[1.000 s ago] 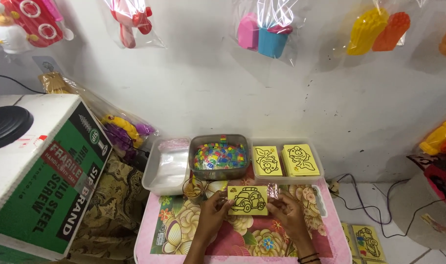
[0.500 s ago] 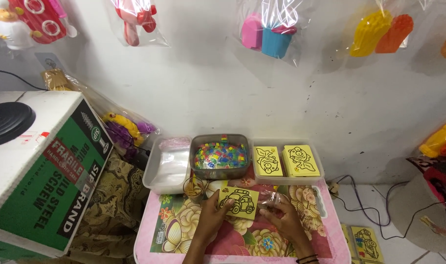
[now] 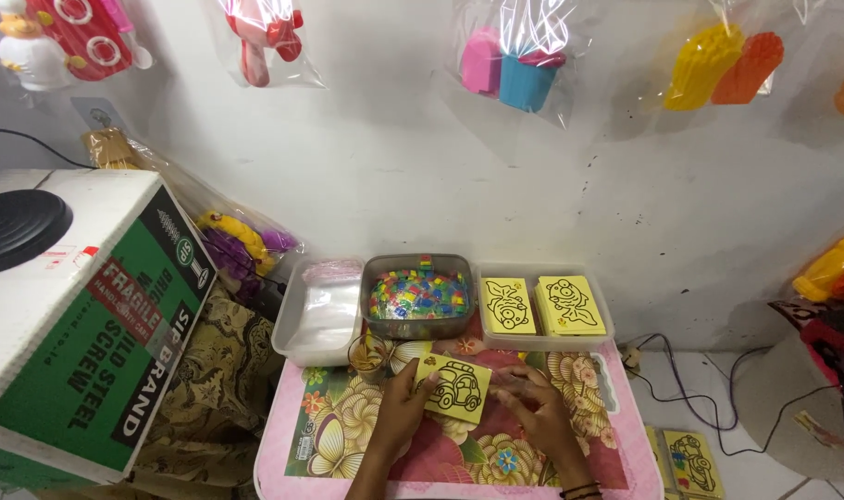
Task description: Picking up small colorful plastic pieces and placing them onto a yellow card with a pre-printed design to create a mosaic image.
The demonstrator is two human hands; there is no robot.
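I am seeing the left hand [image 3: 402, 407] pinching a light, stiff yellow picture card [image 3: 453, 388] by its left edge, while the right hand [image 3: 539, 415] fingers are pinching clear, slippery wrap at its right.

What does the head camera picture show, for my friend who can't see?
A left hand holds a yellow card with a car drawing over a flowery pink table; the right hand rests beside it. Behind sit a tub of colourful beads and more yellow cards.

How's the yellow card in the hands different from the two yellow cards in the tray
The held card shows a car outline; the tray cards show animal-like figures. The held card sits tilted between the left hand and right hand, over the floral table; the tray cards lie flat, side by side. All are yellow with black line drawings.
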